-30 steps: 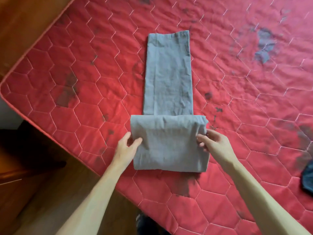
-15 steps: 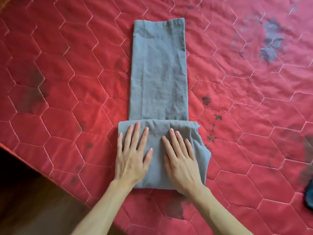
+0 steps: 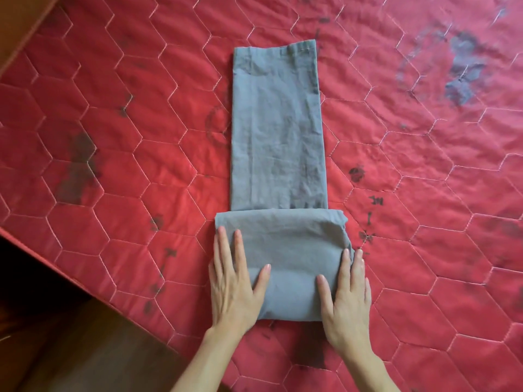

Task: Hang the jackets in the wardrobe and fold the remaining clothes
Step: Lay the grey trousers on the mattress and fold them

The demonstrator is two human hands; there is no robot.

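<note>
A grey garment, probably trousers, lies flat on the red quilted mattress. Its long narrow part stretches away from me, and its near end is folded over into a wider block. My left hand rests flat on the left side of that folded block, fingers spread. On the block's right edge my right hand presses down flat, its outer fingers reaching onto the mattress. Neither hand grips the cloth.
The mattress carries dark stains and a worn grey patch at the far right. Its edge runs diagonally at the lower left, with the wooden floor beyond. A strip of wooden furniture shows at the top left corner.
A second ago both hands held the sides of the folded block. They then lay flat near its middle and have now slid apart to its left and right sides.
</note>
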